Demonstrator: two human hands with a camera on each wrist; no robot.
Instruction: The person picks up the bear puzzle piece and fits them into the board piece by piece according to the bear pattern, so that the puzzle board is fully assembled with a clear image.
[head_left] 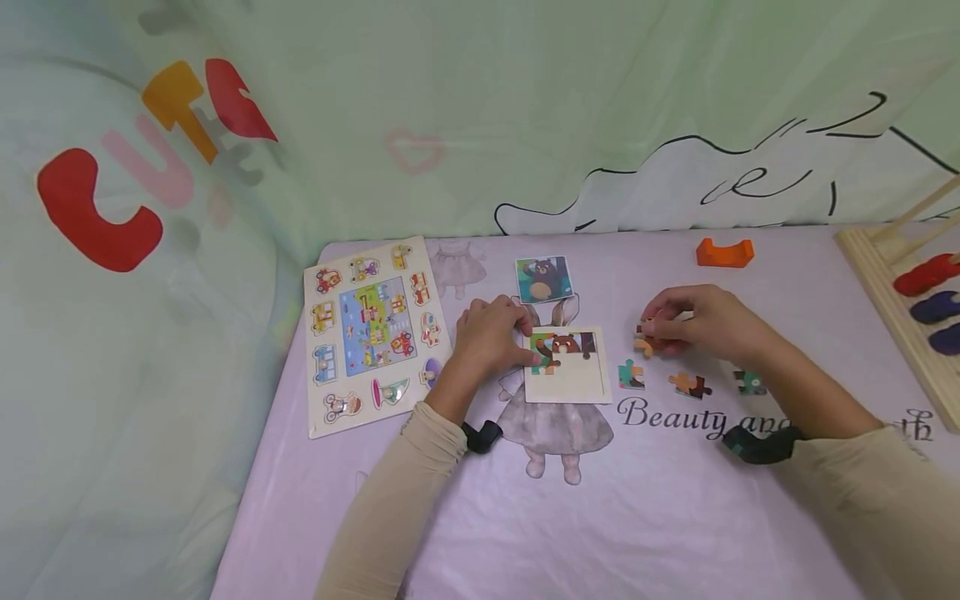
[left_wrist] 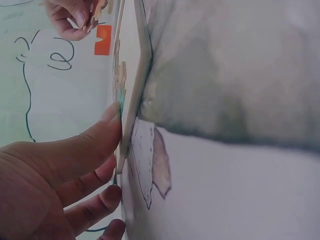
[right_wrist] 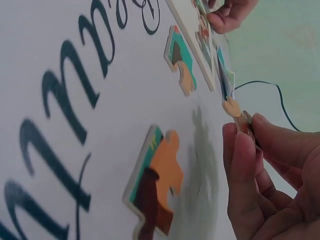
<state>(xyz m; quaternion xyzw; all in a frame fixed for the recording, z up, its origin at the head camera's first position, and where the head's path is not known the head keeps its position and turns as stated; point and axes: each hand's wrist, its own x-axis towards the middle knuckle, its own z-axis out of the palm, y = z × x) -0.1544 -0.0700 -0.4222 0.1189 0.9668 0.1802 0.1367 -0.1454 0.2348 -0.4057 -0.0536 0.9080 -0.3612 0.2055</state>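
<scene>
My left hand (head_left: 491,332) rests at the left side of a shallow wooden puzzle board (head_left: 562,393), its thumb pressing on the fitted pieces. Fitted pieces (head_left: 566,342) show a brown bear's head and a raised arm along the top and left; bare wood shows below them. To the right, my right hand (head_left: 693,317) pinches a brown and orange jigsaw piece (right_wrist: 232,108) between thumb and fingers, raised over the cloth. Under it lie loose jigsaw pieces: a green one (head_left: 632,375), an orange and brown one (head_left: 691,385) and another green one (head_left: 750,382).
A bear picture card (head_left: 543,279) lies behind the board. At the left is a larger vehicle puzzle board (head_left: 362,418). An orange notched block (head_left: 724,252) sits at the back, and a wooden frame with coloured beads (head_left: 900,312) stands at the right edge.
</scene>
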